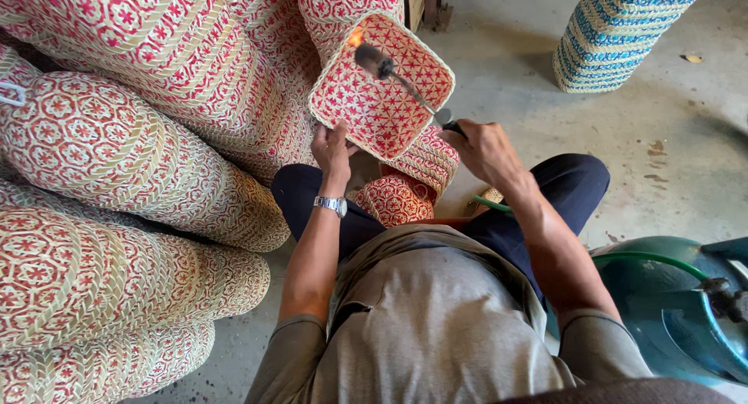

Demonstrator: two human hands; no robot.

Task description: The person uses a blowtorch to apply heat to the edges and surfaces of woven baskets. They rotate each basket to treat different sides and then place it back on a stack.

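A: Over the lap, what is each hand doing?

B: The left hand (331,148) has its fingers closed on the near rim of a square woven tray (382,88), red and cream, tilted so its inside faces the camera. A wristwatch (331,205) sits on that wrist. The right hand (481,148) is wrapped around the handle of a gas torch (393,77), whose metal tube reaches across the tray.

A: Is the torch lit?

B: Yes, a small orange flame (355,38) shows at the nozzle, at the tray's far left rim.

A: And around them?

B: Between the knees lie more red woven baskets (405,190). To the left, long nested stacks of the same baskets (117,155) lie on their sides. A blue and cream stack (615,30) stands well apart on the concrete floor (662,139). A green hose (654,257) runs to a teal gas cylinder (686,318) at the person's right
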